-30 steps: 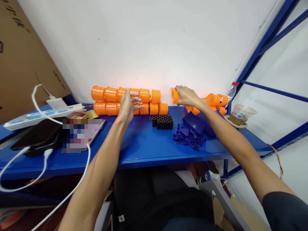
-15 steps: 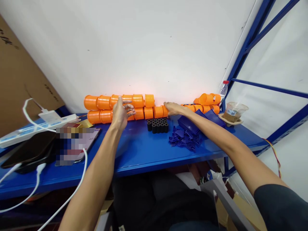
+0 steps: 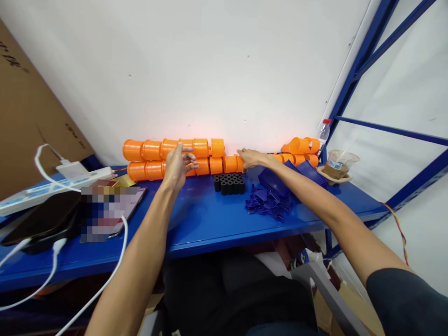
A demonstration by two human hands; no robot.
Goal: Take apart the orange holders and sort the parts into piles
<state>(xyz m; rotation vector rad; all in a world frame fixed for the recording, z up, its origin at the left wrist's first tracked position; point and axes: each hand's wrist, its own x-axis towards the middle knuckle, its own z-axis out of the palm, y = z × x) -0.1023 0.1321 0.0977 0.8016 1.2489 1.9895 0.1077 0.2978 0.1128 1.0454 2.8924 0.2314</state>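
Two stacked rows of orange plastic cup-like cylinders lie on their sides along the wall, an upper row (image 3: 153, 150) and a lower row (image 3: 154, 171). My left hand (image 3: 176, 165) is in front of the left part of these rows, its fingers apart and pointing right, holding nothing. My right hand (image 3: 255, 158) reaches over the lower row, fingers bent around an orange cylinder (image 3: 240, 163) near its middle. In front of it, a block of short black tubes (image 3: 229, 184) stands on the blue table (image 3: 196, 219). Small dark-blue plastic pieces (image 3: 268, 201) lie heaped beside the tubes.
Dark-blue flat sheets (image 3: 275, 181) lie partly under my right forearm. At right are more orange pieces (image 3: 301, 145), a bottle (image 3: 325, 130) and a drink cup (image 3: 338, 164). On the left lie a power strip (image 3: 94, 178), a black phone (image 3: 45, 217) and white cables (image 3: 121, 254).
Both hands stay almost in place; the left hand has shifted very slightly to the right. The orange rows and black tubes look unmoved.
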